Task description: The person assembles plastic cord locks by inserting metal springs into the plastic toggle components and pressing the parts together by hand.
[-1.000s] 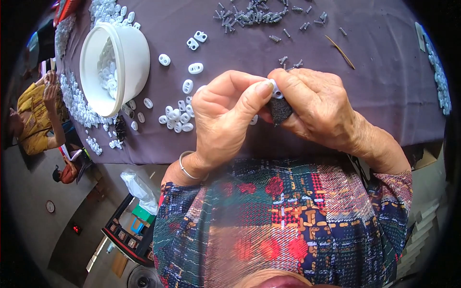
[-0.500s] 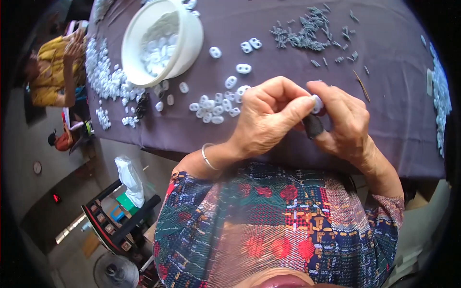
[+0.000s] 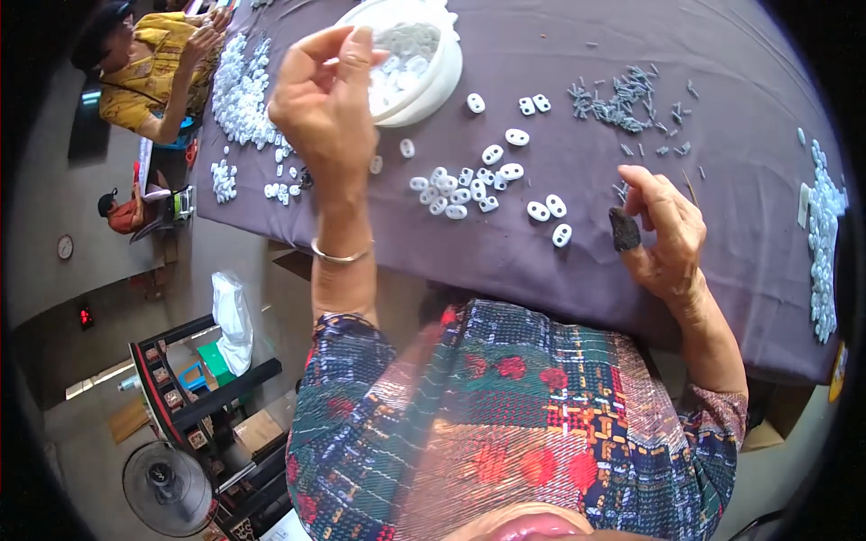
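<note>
My left hand (image 3: pixel 329 99) is raised at the near side of a white plastic bucket (image 3: pixel 446 77). Its thumb and fingertips are closed together; whatever they may hold is too small to make out. My right hand (image 3: pixel 667 230) hovers over the dark cloth with thumb and forefinger apart and nothing seen between them. A black wrap (image 3: pixel 624 230) covers its thumb. Between the hands lie white oval pieces with two holes each, in a cluster (image 3: pixel 451 189) and a looser group (image 3: pixel 556 207). Small dark grey pins (image 3: pixel 622 97) are heaped beyond my right hand.
White pieces (image 3: pixel 239 90) spread along the table's left end, pale blue ones (image 3: pixel 823 234) along its right. A thin brown stick (image 3: pixel 690 187) lies by my right hand. Another person in yellow (image 3: pixel 149 68) works at the far left. A fan (image 3: pixel 167 487) stands lower left.
My hands have parted from around a small white piece. The left swung up and left to the bucket; the right stayed near, its fingers spreading. Two-hole pieces now show where the hands were.
</note>
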Action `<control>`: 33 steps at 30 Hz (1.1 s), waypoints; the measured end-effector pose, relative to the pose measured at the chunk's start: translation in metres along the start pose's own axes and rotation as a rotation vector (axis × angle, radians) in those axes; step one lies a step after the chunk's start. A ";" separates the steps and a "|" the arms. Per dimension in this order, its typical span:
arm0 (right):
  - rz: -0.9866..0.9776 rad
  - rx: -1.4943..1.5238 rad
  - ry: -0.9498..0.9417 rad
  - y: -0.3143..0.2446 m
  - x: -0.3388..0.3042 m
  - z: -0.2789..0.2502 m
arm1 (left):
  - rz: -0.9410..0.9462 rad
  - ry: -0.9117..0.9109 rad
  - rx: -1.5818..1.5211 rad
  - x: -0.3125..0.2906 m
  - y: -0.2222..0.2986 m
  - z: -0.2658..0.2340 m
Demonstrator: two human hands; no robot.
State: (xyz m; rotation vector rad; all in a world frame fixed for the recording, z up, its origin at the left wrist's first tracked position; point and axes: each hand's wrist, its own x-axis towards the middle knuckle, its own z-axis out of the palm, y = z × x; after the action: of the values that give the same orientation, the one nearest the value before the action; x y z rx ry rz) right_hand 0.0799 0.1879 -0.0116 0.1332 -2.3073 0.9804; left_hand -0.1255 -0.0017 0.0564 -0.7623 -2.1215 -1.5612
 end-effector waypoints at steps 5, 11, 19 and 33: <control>-0.011 0.001 0.026 0.006 0.001 0.005 | 0.214 -0.067 0.336 -0.011 -0.007 0.005; -0.011 -0.007 0.002 0.001 0.000 0.003 | 0.290 -0.531 0.379 -0.052 -0.001 0.047; -0.030 -0.020 0.007 0.000 -0.001 0.002 | 0.140 -0.821 0.417 -0.044 -0.022 0.061; -0.040 0.001 -0.026 0.000 -0.003 0.000 | 0.017 -0.857 0.317 -0.042 -0.021 0.050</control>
State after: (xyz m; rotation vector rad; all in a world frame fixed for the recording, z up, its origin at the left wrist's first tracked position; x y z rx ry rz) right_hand 0.0823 0.1875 -0.0130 0.1931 -2.3193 0.9649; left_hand -0.1066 0.0326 0.0004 -1.5042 -2.8199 -0.9016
